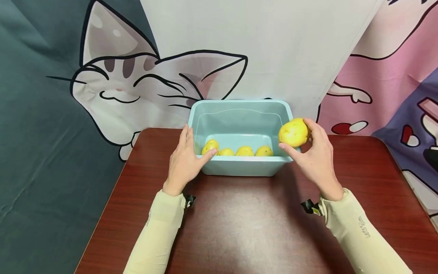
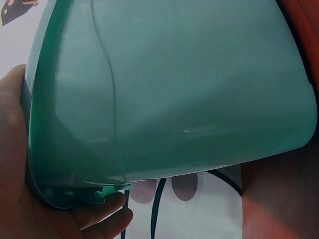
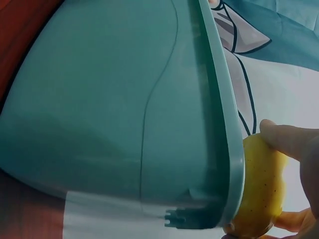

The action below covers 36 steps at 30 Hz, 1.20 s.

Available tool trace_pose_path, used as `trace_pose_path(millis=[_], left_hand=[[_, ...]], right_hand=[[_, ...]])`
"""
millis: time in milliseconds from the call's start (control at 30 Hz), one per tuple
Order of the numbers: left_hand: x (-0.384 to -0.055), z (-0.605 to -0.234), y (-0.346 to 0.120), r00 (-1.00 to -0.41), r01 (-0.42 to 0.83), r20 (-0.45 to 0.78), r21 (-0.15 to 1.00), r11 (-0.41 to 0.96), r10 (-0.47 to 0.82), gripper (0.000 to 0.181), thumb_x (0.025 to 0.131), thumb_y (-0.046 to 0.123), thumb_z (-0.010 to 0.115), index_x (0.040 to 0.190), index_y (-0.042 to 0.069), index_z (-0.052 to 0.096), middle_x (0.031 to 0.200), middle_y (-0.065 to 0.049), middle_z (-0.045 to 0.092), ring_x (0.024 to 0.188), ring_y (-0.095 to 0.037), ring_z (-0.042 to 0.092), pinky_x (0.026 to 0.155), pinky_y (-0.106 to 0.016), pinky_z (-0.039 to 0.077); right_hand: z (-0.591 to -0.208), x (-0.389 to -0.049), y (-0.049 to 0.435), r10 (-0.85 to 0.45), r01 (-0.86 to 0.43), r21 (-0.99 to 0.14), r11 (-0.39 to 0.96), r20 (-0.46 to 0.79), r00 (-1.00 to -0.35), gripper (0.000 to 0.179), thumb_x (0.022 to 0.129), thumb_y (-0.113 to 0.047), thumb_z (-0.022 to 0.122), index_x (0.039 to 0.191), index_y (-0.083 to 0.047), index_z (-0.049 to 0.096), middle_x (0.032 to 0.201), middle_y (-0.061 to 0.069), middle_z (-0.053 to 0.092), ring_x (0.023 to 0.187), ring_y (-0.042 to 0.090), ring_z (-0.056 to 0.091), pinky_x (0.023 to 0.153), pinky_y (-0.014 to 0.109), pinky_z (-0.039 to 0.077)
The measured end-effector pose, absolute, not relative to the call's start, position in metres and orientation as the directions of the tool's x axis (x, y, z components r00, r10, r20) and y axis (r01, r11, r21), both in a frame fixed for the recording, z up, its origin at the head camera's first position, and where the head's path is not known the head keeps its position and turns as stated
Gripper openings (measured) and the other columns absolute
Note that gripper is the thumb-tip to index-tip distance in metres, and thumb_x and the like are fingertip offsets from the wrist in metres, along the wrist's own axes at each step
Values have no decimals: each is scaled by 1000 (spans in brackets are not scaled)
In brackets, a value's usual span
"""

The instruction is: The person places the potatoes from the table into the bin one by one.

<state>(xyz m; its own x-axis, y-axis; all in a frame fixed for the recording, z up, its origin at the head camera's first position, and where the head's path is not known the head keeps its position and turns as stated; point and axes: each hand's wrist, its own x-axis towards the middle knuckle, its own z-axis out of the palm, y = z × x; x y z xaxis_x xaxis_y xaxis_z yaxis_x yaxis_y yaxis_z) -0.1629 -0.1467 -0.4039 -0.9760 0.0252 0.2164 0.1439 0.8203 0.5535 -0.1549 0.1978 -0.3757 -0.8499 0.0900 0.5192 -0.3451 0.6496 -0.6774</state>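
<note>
A pale teal plastic bin [image 1: 239, 166] stands on the table with several yellow potatoes [image 1: 245, 151] in a row along its near inner wall. At the bin's near left corner is my left hand [image 1: 184, 160], its thumb over the front rim and its fingers along the left side; the left wrist view shows fingertips [image 2: 117, 211] curled below the corner. My right hand [image 1: 316, 156] holds another yellow potato [image 1: 293, 132] between thumb and fingers at the right rim. In the right wrist view this potato [image 3: 259, 186] shows small dark spots, just beyond the bin's edge.
The reddish-brown wooden table [image 1: 246, 220] extends in front of and beside the bin. Close behind it hangs a cloth backdrop [image 1: 267, 49] with a cartoon cat [image 1: 118, 102] on the left and a pink pattern on the right.
</note>
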Motion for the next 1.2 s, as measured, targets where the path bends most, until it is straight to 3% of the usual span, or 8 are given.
trace_pose_path(millis=[167,267,400,867,1200], left_hand=[[-163,-404,-147,-976,145,217,554,820,26,113,83,81,53,159,2,24,167,-7,15,121,-43,57,89,-59,48],[-163,-403,-147,-975,147,220,553,820,26,113,83,80,54,159,2,24,167,-8,15,118,-43,58,88,-58,48],[-163,-402,-147,-974,149,224,553,819,26,112,84,79,55,158,1,25,167,-9,17,118,-43,58,88,-59,48],[-160,-400,-147,-977,146,210,555,819,32,111,85,76,57,159,2,23,167,-8,15,121,-43,56,91,-60,47],[-162,-402,-146,-975,147,223,550,822,25,111,84,78,56,159,2,25,167,-8,17,117,-44,59,88,-60,48]], right_hand=[[-378,-155,188,57,-367,-675,640,518,-854,85,70,-19,94,143,-7,53,134,12,56,107,22,52,81,17,40],[-378,-157,181,36,-364,-676,640,499,-866,86,71,-22,94,144,-7,52,139,11,54,117,26,53,89,32,46],[-378,-160,173,9,-363,-672,645,482,-876,86,71,-25,93,145,-6,51,142,12,52,127,29,50,96,52,45],[-387,-168,156,-55,-352,-604,715,454,-889,87,72,-33,92,142,1,52,146,19,50,134,35,46,101,56,43],[-391,-170,156,-70,-310,-546,778,415,-907,84,75,-49,86,139,-4,56,137,14,58,117,33,57,84,54,48]])
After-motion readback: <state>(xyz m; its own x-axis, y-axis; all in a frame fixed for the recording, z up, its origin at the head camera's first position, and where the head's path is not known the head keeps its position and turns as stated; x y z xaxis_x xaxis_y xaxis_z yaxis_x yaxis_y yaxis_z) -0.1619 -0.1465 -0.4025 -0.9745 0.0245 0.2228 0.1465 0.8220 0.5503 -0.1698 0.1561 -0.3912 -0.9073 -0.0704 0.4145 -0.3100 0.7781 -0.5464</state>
